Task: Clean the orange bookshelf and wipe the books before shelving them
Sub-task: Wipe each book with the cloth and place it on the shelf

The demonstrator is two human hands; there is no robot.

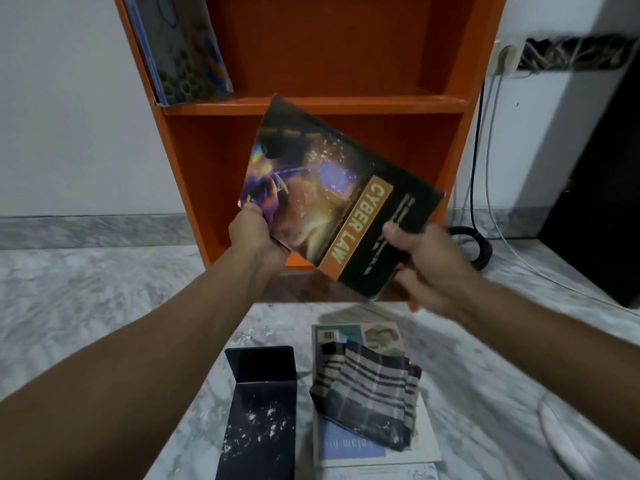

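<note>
I hold a dark book titled "Cyber Law" (332, 199) tilted in the air in front of the orange bookshelf (311, 105). My left hand (258, 237) grips its lower left corner, and my right hand (426, 258) grips its bottom right edge. A colourful book (183, 46) leans against the left wall of the upper shelf. The lower shelf behind the held book looks bare. On the floor below, a striped grey cloth (367, 393) lies folded on a stack of books (374, 448).
A dark metal bookend (259, 410) dusted with white specks lies on the marble floor left of the stack. Cables (478, 244) and a wall socket (505, 57) are right of the shelf, beside a dark cabinet (602, 220).
</note>
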